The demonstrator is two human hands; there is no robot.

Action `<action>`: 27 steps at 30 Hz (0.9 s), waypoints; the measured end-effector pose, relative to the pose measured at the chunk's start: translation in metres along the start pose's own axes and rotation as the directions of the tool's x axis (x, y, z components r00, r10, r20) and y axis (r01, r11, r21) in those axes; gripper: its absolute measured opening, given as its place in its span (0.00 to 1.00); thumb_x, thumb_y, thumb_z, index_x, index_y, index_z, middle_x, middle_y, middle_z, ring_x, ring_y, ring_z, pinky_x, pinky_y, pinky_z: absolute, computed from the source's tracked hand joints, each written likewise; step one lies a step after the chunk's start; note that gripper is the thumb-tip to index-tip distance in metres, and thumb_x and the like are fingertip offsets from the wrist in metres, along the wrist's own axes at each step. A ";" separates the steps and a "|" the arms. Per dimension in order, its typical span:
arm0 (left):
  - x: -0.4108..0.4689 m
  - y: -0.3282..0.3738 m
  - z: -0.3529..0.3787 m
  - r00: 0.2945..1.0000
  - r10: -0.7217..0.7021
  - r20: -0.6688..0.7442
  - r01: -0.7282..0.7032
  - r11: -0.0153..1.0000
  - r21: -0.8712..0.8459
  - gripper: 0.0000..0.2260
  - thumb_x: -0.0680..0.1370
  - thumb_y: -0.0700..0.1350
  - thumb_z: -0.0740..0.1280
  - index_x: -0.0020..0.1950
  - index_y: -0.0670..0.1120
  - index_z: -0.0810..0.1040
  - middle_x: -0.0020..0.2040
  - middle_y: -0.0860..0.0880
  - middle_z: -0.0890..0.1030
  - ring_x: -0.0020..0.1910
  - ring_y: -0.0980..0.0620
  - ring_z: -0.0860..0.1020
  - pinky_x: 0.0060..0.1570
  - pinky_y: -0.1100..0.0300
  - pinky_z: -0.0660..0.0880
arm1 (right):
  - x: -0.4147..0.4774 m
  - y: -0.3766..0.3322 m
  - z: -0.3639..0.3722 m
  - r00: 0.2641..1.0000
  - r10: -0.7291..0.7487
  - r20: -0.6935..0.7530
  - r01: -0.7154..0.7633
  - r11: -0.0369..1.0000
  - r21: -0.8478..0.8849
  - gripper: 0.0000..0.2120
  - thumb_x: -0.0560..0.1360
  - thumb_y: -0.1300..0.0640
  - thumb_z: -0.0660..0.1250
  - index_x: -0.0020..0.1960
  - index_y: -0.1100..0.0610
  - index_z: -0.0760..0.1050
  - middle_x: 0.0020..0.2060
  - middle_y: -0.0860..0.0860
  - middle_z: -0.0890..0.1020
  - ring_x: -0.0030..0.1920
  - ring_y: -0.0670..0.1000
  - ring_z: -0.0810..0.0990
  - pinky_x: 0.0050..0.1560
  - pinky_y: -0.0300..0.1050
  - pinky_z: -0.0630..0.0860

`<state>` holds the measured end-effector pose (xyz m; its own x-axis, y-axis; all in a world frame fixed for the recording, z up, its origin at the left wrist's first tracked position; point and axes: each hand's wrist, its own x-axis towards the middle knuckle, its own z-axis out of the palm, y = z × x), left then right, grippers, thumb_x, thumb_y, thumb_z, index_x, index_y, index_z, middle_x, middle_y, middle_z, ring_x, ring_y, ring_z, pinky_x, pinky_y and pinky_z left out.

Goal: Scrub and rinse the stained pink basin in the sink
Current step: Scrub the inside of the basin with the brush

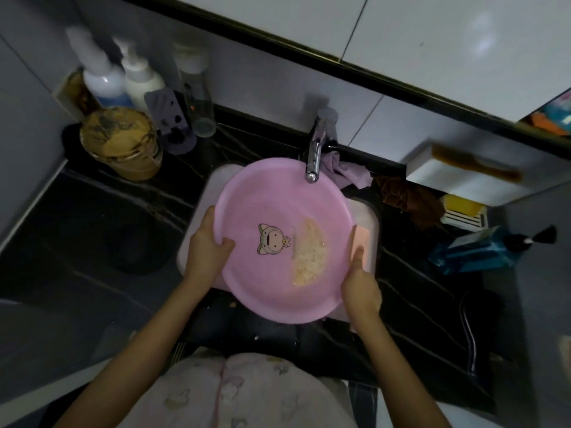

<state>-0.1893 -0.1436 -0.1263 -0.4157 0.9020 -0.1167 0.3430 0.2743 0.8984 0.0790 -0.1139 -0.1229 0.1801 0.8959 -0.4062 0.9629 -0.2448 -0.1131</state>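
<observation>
Your left hand (207,242) grips the left rim of the pink basin (272,196), thumb curled over onto the inside wall, fingers wrapped underneath out of sight. Your right hand (360,285) is at the right rim and pinches a peach sponge (362,239) against the outside of the rim. Its thumb lies straight along the sponge face; the other fingers are hidden behind.

The basin sits over the white sink (369,217), covering most of it, held between both hands. Inside it there is a cartoon sticker (272,239) near the middle. Just to the sticker's right is a yellowish bubbly stain (309,251), a crescent hugging the right inner wall. The basin's far rim sits under the spout of the chrome faucet (316,149).

A purple cloth (352,174) is bunched right of the faucet, touching the sink edge, with a brown cloth (411,199) further right on the dark marbled tabletop (92,227). A blue pump bottle (472,251) lies on its side at the right. Above it is a white wall tray (463,183) with a brown comb (475,165) on top, and a yellow soap bar (462,205) is below the tray.

At the back left corner there are two white pump bottles (102,78), a clear cup (197,100), a purple holder (170,118) and a gold-lidded jar (120,143), all blurred.
</observation>
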 end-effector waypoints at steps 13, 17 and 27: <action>-0.004 -0.005 -0.001 1.000 -0.003 -0.002 0.003 0.998 -0.062 0.28 0.71 0.32 0.65 0.70 0.47 0.66 0.54 0.48 0.76 0.52 0.50 0.75 0.45 0.64 0.72 | 0.035 -0.038 -0.008 0.954 -0.268 0.134 0.296 0.911 -0.286 0.28 0.82 0.53 0.50 0.77 0.50 0.41 0.54 0.56 0.76 0.48 0.57 0.79 0.42 0.48 0.72; -0.003 -0.013 -0.004 1.000 -0.014 -0.003 0.014 0.997 -0.078 0.28 0.67 0.40 0.64 0.68 0.50 0.68 0.53 0.48 0.77 0.52 0.48 0.76 0.50 0.55 0.76 | 0.038 -0.042 -0.005 0.942 -0.183 0.282 0.304 0.820 -0.485 0.22 0.81 0.56 0.53 0.75 0.55 0.56 0.60 0.54 0.75 0.55 0.54 0.77 0.45 0.44 0.72; 0.003 -0.022 -0.004 0.996 0.055 0.068 -0.049 0.995 -0.090 0.20 0.80 0.51 0.54 0.71 0.45 0.66 0.59 0.50 0.74 0.57 0.54 0.74 0.56 0.64 0.71 | -0.058 -0.123 0.005 0.703 -0.406 0.584 0.345 0.913 0.219 0.18 0.83 0.57 0.50 0.65 0.64 0.70 0.54 0.60 0.79 0.50 0.58 0.79 0.50 0.47 0.74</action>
<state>-0.2011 -0.1478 -0.1447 -0.3378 0.9363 -0.0959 0.2855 0.1990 0.9375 -0.0511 -0.1378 -0.0900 -0.3816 0.5126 -0.7692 0.8971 0.0047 -0.4419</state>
